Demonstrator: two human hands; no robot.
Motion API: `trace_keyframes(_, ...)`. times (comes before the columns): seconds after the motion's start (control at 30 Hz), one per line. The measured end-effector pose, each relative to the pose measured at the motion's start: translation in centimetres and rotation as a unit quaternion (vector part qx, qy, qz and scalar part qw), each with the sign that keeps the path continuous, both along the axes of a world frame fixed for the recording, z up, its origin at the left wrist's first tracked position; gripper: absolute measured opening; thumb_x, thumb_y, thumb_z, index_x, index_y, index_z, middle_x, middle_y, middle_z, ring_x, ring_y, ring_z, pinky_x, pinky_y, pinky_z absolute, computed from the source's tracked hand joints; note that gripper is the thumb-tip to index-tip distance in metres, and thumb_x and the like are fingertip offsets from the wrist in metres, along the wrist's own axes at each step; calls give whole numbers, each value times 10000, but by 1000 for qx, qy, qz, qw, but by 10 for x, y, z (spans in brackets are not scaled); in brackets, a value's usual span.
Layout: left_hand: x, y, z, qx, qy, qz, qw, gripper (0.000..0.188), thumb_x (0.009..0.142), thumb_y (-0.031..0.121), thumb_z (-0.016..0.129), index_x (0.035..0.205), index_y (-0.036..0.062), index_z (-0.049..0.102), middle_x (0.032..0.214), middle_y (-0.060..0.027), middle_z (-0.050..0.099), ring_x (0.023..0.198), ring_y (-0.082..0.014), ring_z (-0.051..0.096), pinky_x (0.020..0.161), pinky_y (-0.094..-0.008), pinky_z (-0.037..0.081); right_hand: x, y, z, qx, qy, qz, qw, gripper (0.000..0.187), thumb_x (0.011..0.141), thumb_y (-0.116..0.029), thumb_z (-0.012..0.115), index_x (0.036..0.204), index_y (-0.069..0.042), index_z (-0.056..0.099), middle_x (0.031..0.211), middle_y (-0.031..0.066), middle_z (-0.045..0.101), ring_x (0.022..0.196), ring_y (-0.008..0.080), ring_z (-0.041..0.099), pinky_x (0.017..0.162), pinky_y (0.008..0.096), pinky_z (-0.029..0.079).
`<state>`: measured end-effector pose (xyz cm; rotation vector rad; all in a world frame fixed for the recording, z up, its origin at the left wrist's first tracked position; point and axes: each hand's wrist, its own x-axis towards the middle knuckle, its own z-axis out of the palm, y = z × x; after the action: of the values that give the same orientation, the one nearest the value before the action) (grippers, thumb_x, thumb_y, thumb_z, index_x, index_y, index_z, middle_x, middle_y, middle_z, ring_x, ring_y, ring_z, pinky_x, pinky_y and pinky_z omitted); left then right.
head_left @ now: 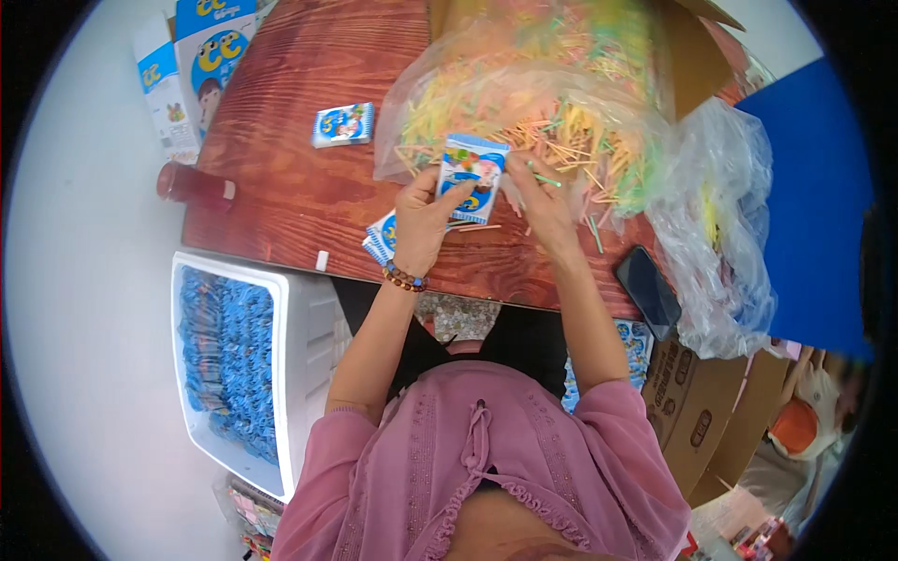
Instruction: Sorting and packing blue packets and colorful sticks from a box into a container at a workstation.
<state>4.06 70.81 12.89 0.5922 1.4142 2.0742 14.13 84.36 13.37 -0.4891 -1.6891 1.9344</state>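
Observation:
My left hand point(423, 222) is closed on a small blue-and-white packet point(475, 166), thumb across its front. At the packet's right edge is my right hand point(550, 213), its fingers bent around a short pale-green stick point(545, 180). Whether those fingertips also grip the packet's edge I cannot tell. More blue-and-white packets point(379, 237) lie under my left wrist, partly hidden. Just beyond my hands, a large clear plastic bag point(398, 117) lies open with a heap of thin yellow, pink, orange and green sticks point(543, 131). A few loose sticks rest on the table by my right hand.
On the red-brown wooden table point(281, 206) are a small blue-and-white box point(342, 125), a reddish jar point(192, 183), a white piece point(323, 260) and a black phone point(647, 290). A white foam box point(309, 318) of blue packets stands left; crumpled plastic point(716, 280) and cardboard point(697, 397) are right.

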Motion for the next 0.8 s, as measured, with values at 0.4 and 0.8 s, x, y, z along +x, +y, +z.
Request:
trace_keyframes(0.4,-175,-67,-65,-213,100,178,955,218,829,156,699,971,-8,674,824,-38,687,733,-84,620,638,-280,461,-1,88,-5,483,-401,-134,767,252,866,-240,536,1059,-97,611,893,171,669,821,376,634,703,474,484)
trace_keyframes(0.8,-60,-92,-45,-372,345,183,842,342,769,213,754,1025,23,631,971,-102,626,873,-203,603,770,-318,479,14,29,-15,438,-167,-75,880,207,874,-154,597,1046,-41,616,969,136,647,862,280,634,722,350,487)
